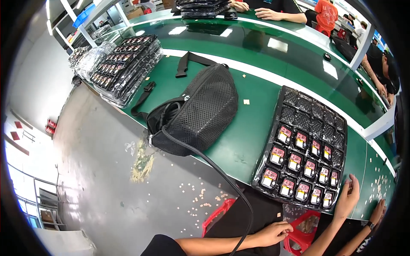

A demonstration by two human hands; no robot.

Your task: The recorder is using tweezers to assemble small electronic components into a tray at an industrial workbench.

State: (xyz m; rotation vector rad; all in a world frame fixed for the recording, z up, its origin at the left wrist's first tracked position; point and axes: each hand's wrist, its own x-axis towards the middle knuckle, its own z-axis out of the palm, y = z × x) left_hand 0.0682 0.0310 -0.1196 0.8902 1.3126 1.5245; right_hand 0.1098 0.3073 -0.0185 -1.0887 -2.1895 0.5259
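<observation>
A black compartment tray [302,102] lies at the table's near edge. Its near rows hold several small black packs with red-and-white labels [294,162]; its far compartments show only dark textured bottoms. Just off the tray's right side, my right hand [350,194] is raised at the table edge, fingers extended, nothing visible in it. My left hand [275,232] hovers over my dark-clothed lap, below the tray's near edge. Its fingers are curled in, and whatever they may hold is hidden. A small pale paper piece [279,214] lies close by on the dark cloth.
A black mesh waist bag [209,102] with a cable [213,164] lies left of the tray. Filled trays [124,64] are stacked farther left. A green conveyor [256,40] runs behind. A co-worker's hand [378,213] is at right; red stools [301,234] stand below.
</observation>
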